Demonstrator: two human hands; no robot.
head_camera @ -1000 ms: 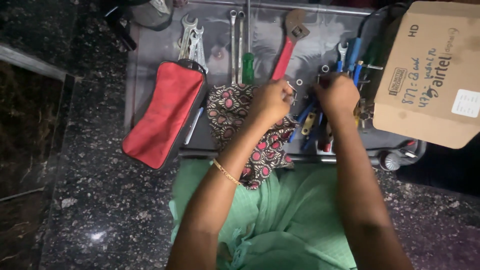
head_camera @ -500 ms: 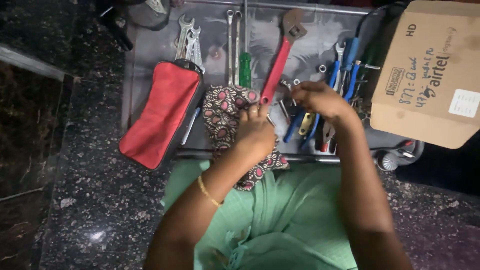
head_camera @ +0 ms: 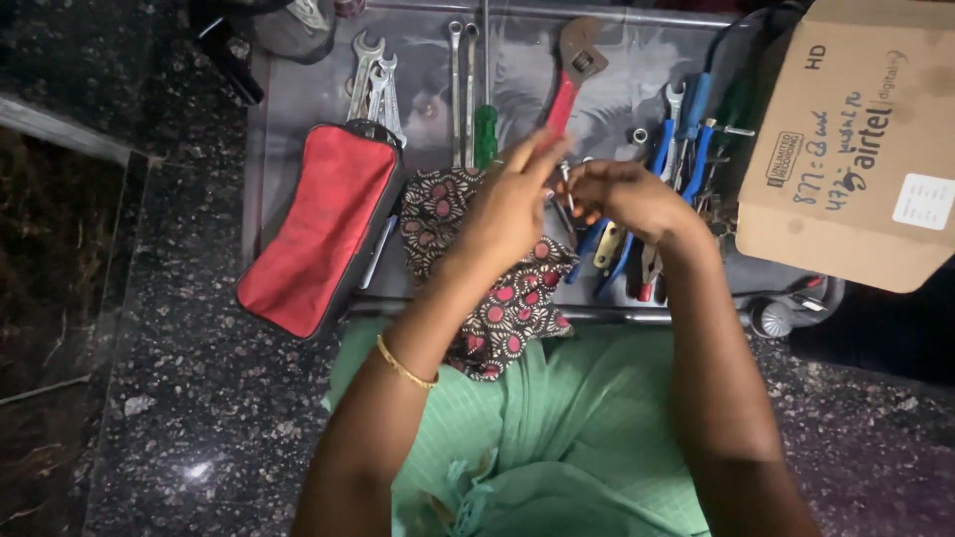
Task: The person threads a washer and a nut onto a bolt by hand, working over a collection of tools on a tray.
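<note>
I see the right hand (head_camera: pixel 622 199) pinching a small thin metal piece (head_camera: pixel 568 189), fingers curled. Left hand (head_camera: pixel 507 204) meets it, fingers half-extended, touching the same piece. Below the left: patterned red-and-black cloth (head_camera: pixel 497 298). Beyond the fingertips: red-handled adjustable wrench (head_camera: pixel 569 75). Left of them: red zip pouch (head_camera: pixel 318 229).

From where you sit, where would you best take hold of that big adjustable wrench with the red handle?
Probably by the red handle of the adjustable wrench, coming from the near side. Its heavy metal head points away, the handle slants back toward the left hand, and its middle stretch lies bare on the grey tray.
</note>
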